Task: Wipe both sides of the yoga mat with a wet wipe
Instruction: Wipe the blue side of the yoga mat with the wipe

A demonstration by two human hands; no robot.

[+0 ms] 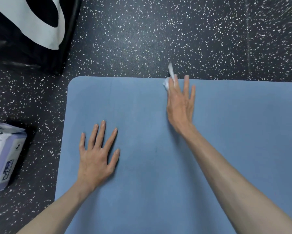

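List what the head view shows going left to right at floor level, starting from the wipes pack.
Pack of wet wipes on the speckled floor → left hand flat on the blue yoga mat → right hand with the crumpled wet wipe at the mat's far edge.

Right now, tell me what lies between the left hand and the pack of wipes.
In the head view, only bare blue yoga mat, its left edge, then speckled floor separate the left hand from the wipes pack.
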